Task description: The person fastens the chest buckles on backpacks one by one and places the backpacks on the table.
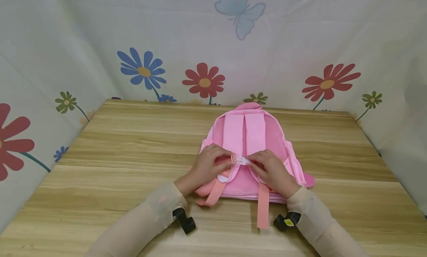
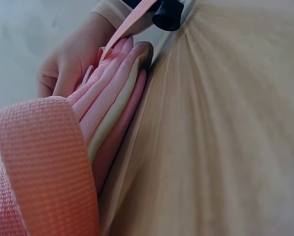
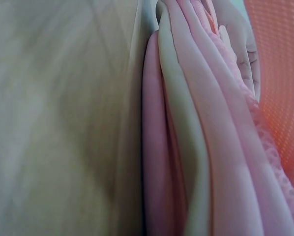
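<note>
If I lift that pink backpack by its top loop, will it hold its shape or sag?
The pink backpack lies flat, so it is probably near empty and would sag. Its soft layers fold at the edge in the wrist views, suggesting floppy fabric. The loose orange straps would likely dangle.

No writing, label, brand or number can be read anywhere: not on the backpack [image 1: 248, 138], nor on the flowered cloth [image 1: 203, 81].

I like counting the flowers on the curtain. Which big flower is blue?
The blue daisy-shaped printed flower on the back curtain, left of the pink fabric backpack. The other big printed flowers, like the red one beside it, are red.
</note>
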